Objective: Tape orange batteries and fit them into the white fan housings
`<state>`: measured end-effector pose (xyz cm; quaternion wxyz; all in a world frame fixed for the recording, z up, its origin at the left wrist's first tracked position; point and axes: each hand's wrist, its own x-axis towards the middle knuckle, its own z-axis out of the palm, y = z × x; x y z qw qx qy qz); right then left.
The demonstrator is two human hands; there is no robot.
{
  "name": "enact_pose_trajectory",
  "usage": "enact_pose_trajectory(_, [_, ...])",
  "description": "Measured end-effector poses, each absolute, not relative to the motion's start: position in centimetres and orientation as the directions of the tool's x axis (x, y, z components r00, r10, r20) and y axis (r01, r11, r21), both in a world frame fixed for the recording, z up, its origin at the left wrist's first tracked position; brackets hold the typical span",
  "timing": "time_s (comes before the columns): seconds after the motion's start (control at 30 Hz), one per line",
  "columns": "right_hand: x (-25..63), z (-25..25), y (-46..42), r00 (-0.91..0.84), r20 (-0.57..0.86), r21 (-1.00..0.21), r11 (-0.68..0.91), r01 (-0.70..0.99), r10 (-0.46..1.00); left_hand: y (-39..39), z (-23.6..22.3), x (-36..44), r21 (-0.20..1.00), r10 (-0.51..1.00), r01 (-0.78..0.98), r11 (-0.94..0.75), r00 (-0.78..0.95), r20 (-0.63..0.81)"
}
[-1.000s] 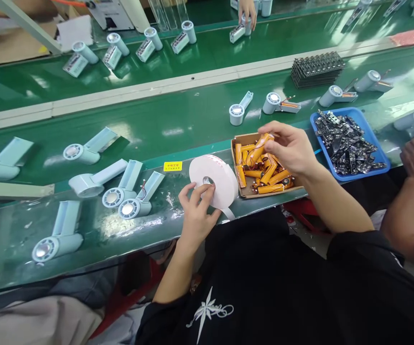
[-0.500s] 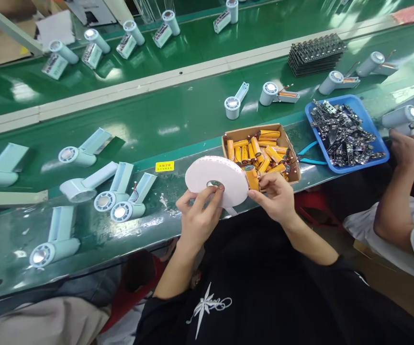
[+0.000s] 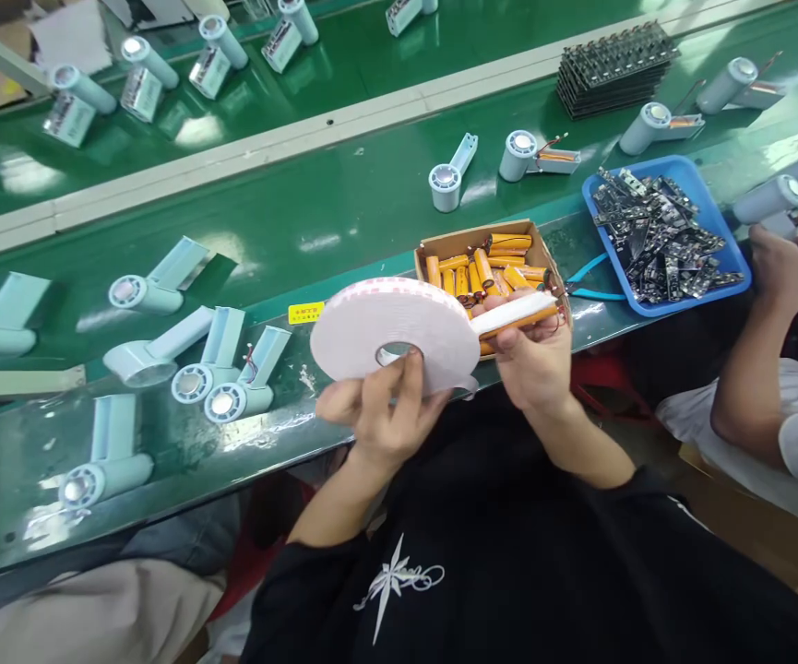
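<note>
A large white roll of double-sided tape point(image 3: 350, 337) is gripped by my left hand point(image 3: 388, 410), with fingers in the hole of its core. My right hand point(image 3: 537, 360) is closed round an orange battery point(image 3: 519, 318), with a white strip of tape point(image 3: 513, 311) lying along its upper side. The battery's near end is close to the roll's right edge; I cannot tell whether the strip still joins the roll. Just behind both hands stands a cardboard box point(image 3: 471, 235) holding several orange batteries point(image 3: 482, 267).
A blue tray point(image 3: 689, 171) of circuit boards lies right of the box, with blue-handled pliers point(image 3: 596, 293) between. Light-blue fan housings point(image 3: 225, 401) lie left and along the green belt. A stack of black boards point(image 3: 613, 74) stands farther back. A co-worker's hands point(image 3: 786, 267) are at the right.
The battery has turned from standing on end to lying lengthwise, and a white strip now shows on it. The tape roll has come nearer the camera and slightly left.
</note>
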<state>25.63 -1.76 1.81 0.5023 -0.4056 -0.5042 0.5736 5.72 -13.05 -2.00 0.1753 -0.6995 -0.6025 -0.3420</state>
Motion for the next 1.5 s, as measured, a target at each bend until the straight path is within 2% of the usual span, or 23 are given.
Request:
enact_pose_trajectory(0.07, [26.4,1.2,-1.2,-0.095,0.038,-0.972,0.014,-0.236,0.995,-14.0,-2.5,6.9,0.144,0.694,0.967,-0.209,0.043,0.719])
enact_pose_trajectory(0.13, [29.6,1.7,0.9,-0.007,0.14,-0.967,0.136,-0.213,0.99,-15.3,-2.8,6.1,0.167,0.732,0.954,-0.25,0.073,0.678])
enact_pose_trajectory(0.2, [33.8,2.6,3.3,0.178,0.292,-0.924,0.325,-0.201,0.94,-16.3,-2.8,3.3,0.224,0.829,0.941,-0.256,0.094,0.551])
enact_pose_trajectory(0.27, [37.1,3.2,4.8,0.276,0.363,-0.874,0.428,-0.231,0.89,-15.8,-2.8,-0.5,0.279,0.913,0.933,-0.227,0.104,0.395])
enact_pose_trajectory(0.3, [38.0,3.2,5.2,0.266,0.379,-0.863,0.442,-0.244,0.886,-14.8,-2.7,-2.1,0.306,0.929,0.925,-0.227,0.112,0.352])
enact_pose_trajectory(0.37, [38.0,2.8,5.7,0.156,0.407,-0.872,0.434,-0.226,0.9,-10.7,-2.2,-3.7,0.35,0.922,0.898,-0.268,0.134,0.363])
enact_pose_trajectory(0.43, [36.0,2.2,6.3,0.069,0.443,-0.88,0.448,-0.158,0.894,-4.0,-1.4,-2.5,0.365,0.898,0.872,-0.326,0.164,0.409])
enact_pose_trajectory(0.47, [34.7,2.0,6.8,0.037,0.444,-0.887,0.445,-0.127,0.895,0.1,-1.0,-1.0,0.351,0.905,0.878,-0.325,0.18,0.386])
enact_pose_trajectory(0.6, [30.3,2.7,9.4,-0.076,0.376,-0.926,0.372,-0.059,0.924,16.9,0.1,6.6,0.23,0.952,0.93,-0.287,0.252,0.171])
enact_pose_trajectory(0.7, [30.3,4.6,10.6,-0.1,0.408,-0.913,0.405,-0.056,0.907,24.3,0.0,9.4,0.116,0.972,0.968,-0.22,0.228,-0.059])
enact_pose_trajectory(0.77, [31.8,5.8,10.9,-0.093,0.462,-0.887,0.458,-0.063,0.882,25.8,-0.6,9.1,0.043,0.945,0.955,-0.292,0.295,-0.138])
enact_pose_trajectory(0.83, [33.3,6.6,11.3,-0.099,0.496,-0.868,0.492,-0.059,0.863,25.7,-1.4,7.7,-0.011,0.895,0.905,-0.425,0.418,-0.156])
enact_pose_trajectory(0.97, [33.9,5.8,14.8,-0.171,0.486,-0.871,0.49,-0.024,0.857,24.3,-2.3,5.7,-0.003,0.813,0.823,-0.569,0.562,-0.152])
enact_pose_trajectory(1.1, [31.6,2.0,20.8,-0.352,0.372,-0.878,0.449,0.168,0.859,24.4,-2.3,6.4,0.041,0.799,0.813,-0.581,0.579,-0.161])
enact_pose_trajectory(1.23, [30.8,-1.7,25.2,-0.455,0.283,-0.814,0.462,0.351,0.844,24.8,-2.2,7.0,0.024,0.793,0.803,-0.596,0.593,-0.14])
enact_pose_trajectory(1.4, [31.8,-3.6,26.7,-0.427,0.299,-0.793,0.471,0.386,0.853,25.9,-1.6,6.7,0.181,0.793,0.807,-0.563,0.589,-0.159])
enact_pose_trajectory(1.5, [32.0,-3.6,26.2,-0.457,0.29,-0.76,0.493,0.424,0.841,26.2,-1.3,6.9,0.218,0.814,0.822,-0.526,0.561,-0.15])
